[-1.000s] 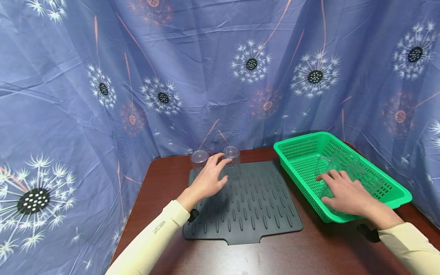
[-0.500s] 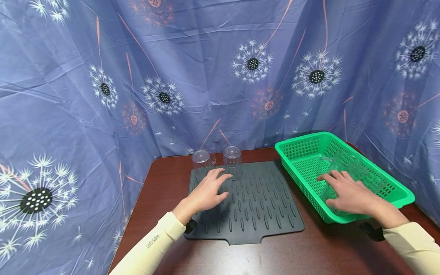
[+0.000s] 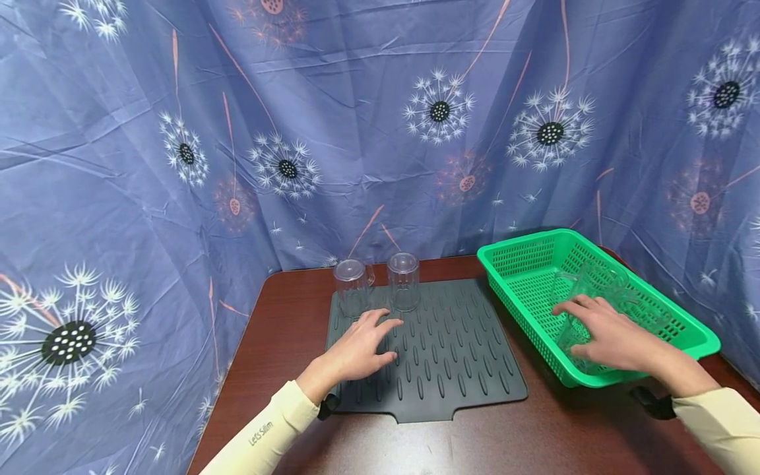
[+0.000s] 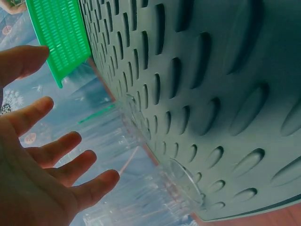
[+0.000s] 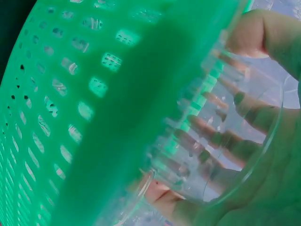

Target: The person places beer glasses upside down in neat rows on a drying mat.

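Observation:
Two clear glass mugs stand upside down at the back of the dark grey ribbed mat: a left mug (image 3: 352, 290) and a right mug (image 3: 404, 284). In front of them my left hand (image 3: 363, 346) hovers over the mat (image 3: 457, 356), fingers spread and touching nothing. At the right, my right hand (image 3: 620, 336) reaches into the green basket (image 3: 525, 323). Its thumb and fingers curl round a glass mug (image 5: 230, 155), and the right wrist view shows the fingers through the glass. Further glassware (image 3: 600, 280) lies in the basket beyond that hand; overlapping outlines hide how many.
The mat lies on a reddish-brown table (image 3: 285, 316), with the basket beside its right edge. A blue dandelion-print curtain (image 3: 356, 132) hangs directly behind the table and along both sides.
My left hand has drawn back from the two mugs on the mat, toward the front. My right hand has stayed at the glass in the basket with hardly any movement.

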Available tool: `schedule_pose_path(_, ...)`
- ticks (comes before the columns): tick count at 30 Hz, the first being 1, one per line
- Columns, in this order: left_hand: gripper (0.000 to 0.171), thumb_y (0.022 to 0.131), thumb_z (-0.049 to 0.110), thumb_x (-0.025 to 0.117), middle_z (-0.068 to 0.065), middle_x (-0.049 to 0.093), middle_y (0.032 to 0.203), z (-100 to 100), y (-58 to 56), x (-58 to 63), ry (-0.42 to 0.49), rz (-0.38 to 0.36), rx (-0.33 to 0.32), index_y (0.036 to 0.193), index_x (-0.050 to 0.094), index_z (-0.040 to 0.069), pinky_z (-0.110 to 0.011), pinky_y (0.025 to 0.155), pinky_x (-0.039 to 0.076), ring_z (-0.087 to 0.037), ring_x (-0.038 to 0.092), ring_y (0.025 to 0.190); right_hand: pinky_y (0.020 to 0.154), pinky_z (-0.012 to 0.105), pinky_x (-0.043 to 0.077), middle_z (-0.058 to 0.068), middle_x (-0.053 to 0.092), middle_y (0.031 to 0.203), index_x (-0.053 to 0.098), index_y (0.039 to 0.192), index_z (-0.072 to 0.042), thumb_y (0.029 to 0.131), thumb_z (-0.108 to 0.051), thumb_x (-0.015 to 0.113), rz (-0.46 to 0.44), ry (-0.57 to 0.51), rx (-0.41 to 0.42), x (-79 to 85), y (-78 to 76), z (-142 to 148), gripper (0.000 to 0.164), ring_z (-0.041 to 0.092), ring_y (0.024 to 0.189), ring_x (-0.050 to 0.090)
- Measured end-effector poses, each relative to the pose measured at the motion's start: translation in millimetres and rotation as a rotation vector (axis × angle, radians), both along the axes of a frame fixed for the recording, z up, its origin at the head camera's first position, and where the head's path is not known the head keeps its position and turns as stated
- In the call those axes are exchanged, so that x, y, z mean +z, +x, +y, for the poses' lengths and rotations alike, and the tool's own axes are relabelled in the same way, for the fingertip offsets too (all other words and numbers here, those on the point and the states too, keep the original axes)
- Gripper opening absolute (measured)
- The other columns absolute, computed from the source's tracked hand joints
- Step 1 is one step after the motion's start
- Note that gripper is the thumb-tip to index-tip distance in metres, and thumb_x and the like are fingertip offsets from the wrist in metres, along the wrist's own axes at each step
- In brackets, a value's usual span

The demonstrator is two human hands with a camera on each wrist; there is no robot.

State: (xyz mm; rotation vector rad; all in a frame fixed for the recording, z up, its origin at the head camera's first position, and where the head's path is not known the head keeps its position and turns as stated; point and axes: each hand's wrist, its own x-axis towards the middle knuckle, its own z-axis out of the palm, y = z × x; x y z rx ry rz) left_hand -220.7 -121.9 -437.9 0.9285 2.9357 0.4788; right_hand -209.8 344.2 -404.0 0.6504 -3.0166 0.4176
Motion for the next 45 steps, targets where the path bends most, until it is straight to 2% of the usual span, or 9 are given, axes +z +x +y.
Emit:
schedule_pose_path(6,0.064,0.094,0.035,0.07,-0.015,0.037,0.157,-3.9,0.7,-7.4,-0.005,-0.053,0.021,0.151,0.046,0.021,-0.058,0.111,0.038,-0.032,0.034,0.147,0.078,0.05,0.046,0.02,0.055,0.132,0.062,0.124,-0.016,0.071,-0.011,0.084,0.017,-0.046,0.05,1.3,-2.2,4.0,0.058,0.044,0.115,0.05)
schedule_pose_path(11,0.071,0.093,0.037,0.072,-0.017,0.034,0.159,-6.2,1.9,-19.2,0.0,-0.104,0.042,0.154,0.041,0.023,-0.058,0.112,0.036,-0.034,0.033,0.147,0.08,0.052,0.046,0.02,0.057,0.131,0.062,0.123,-0.017,0.071,-0.013,0.086,0.029,-0.049,0.051,0.7,-3.5,6.1,0.057,0.044,0.116,0.051)
schedule_pose_path(16,0.075,0.091,0.04,0.074,-0.019,0.034,0.159,-7.2,2.6,-32.4,-0.01,-0.133,0.047,0.155,0.04,0.02,-0.058,0.113,0.035,-0.037,0.032,0.148,0.08,0.051,0.046,0.018,0.058,0.129,0.063,0.122,-0.017,0.071,-0.014,0.087,0.038,-0.05,0.065,1.1,-5.7,5.7,0.056,0.042,0.115,0.053)
schedule_pose_path(22,0.083,0.088,0.043,0.076,-0.017,0.029,0.162,-10.0,2.6,-44.4,-0.028,-0.188,0.07,0.157,0.036,0.022,-0.056,0.113,0.036,-0.035,0.028,0.15,0.082,0.054,0.047,0.018,0.059,0.13,0.063,0.123,-0.017,0.073,-0.015,0.087,0.026,-0.054,0.069,0.7,-6.4,4.5,0.055,0.045,0.117,0.052)
schedule_pose_path(29,0.087,0.083,0.043,0.08,-0.018,0.034,0.159,-12.1,2.9,-51.1,-0.079,-0.151,0.065,0.156,0.038,0.019,-0.054,0.113,0.037,-0.035,0.031,0.148,0.082,0.054,0.047,0.016,0.06,0.129,0.063,0.122,-0.018,0.074,-0.016,0.087,0.051,-0.057,0.078,0.4,-5.7,4.9,0.054,0.043,0.115,0.053)
schedule_pose_path(37,0.085,0.083,0.045,0.078,-0.016,0.033,0.16,-8.5,2.7,-54.9,-0.111,-0.142,0.068,0.155,0.039,0.021,-0.054,0.115,0.034,-0.035,0.029,0.149,0.082,0.052,0.047,0.014,0.06,0.128,0.063,0.122,-0.019,0.074,-0.017,0.087,0.033,-0.058,0.081,0.7,-3.1,10.2,0.054,0.042,0.117,0.053)
schedule_pose_path(45,0.078,0.083,0.046,0.078,-0.016,0.034,0.159,-7.8,2.1,-54.9,-0.128,-0.131,0.07,0.151,0.046,0.021,-0.052,0.116,0.034,-0.034,0.031,0.148,0.079,0.047,0.049,0.009,0.064,0.122,0.065,0.118,-0.02,0.07,-0.02,0.091,0.116,-0.036,0.096,2.5,-4.4,9.7,0.055,0.035,0.111,0.059)
